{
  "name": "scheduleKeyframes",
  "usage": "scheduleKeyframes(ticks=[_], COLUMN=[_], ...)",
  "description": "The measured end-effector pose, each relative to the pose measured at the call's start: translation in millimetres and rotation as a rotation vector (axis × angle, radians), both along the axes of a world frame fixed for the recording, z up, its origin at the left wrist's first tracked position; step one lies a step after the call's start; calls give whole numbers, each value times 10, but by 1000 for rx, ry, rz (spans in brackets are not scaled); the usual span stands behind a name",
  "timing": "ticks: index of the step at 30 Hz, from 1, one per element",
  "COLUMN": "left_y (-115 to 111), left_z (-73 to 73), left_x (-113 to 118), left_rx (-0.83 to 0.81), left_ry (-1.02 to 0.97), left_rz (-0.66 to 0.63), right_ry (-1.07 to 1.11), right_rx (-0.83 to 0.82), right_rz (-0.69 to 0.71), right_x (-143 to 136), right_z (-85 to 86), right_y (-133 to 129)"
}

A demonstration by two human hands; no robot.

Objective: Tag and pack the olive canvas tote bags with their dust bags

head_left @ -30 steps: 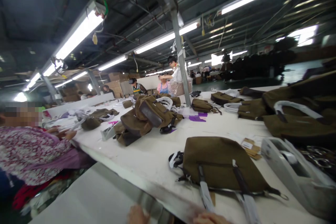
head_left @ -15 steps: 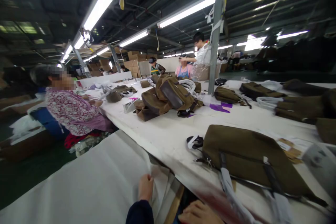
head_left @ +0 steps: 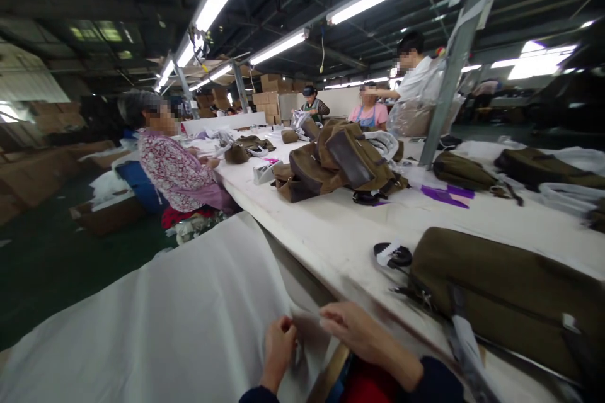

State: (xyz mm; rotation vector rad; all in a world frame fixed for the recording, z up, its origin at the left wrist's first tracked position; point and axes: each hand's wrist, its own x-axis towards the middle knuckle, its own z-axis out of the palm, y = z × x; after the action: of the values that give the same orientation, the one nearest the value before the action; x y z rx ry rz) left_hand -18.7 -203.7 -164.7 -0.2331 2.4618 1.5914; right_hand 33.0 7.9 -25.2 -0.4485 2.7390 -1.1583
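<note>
Left hand (head_left: 280,345): fist closed, pinching the white sheet (head_left: 179,315) at the table's (head_left: 331,236) near edge.
Right hand (head_left: 357,330): fingers curled onto the same sheet, just beside the left.
Brown bag (head_left: 501,293): lying flat on the table, closed, contents hidden.

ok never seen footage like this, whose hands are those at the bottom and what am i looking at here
There is no machine here. A camera worn on a person's head looks forward and down, so the left hand and right hand at the bottom are that person's own. Both have their grip on a large sheet of white fabric beside a long white table. On the table lie olive-brown bags: one close by and a pile further along. A seated person in a patterned top works at the same table.
</note>
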Motion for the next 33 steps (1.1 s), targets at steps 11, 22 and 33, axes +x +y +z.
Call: scheduleKeyframes(ticks=[11,22,33], left_y=[-145,-263,-31], left_z=[83,213,278], left_x=[247,284,19], left_rx=[171,407,258], left_ry=[54,-107,-37], left_rz=[-1,76,43], right_ry=[-170,-421,-437], right_rx=[-78,-224,-199], right_rz=[-16,15,60], right_x=[-734,-597,-494], right_z=[-697,-945,-901], right_y=[-497,-392,-540])
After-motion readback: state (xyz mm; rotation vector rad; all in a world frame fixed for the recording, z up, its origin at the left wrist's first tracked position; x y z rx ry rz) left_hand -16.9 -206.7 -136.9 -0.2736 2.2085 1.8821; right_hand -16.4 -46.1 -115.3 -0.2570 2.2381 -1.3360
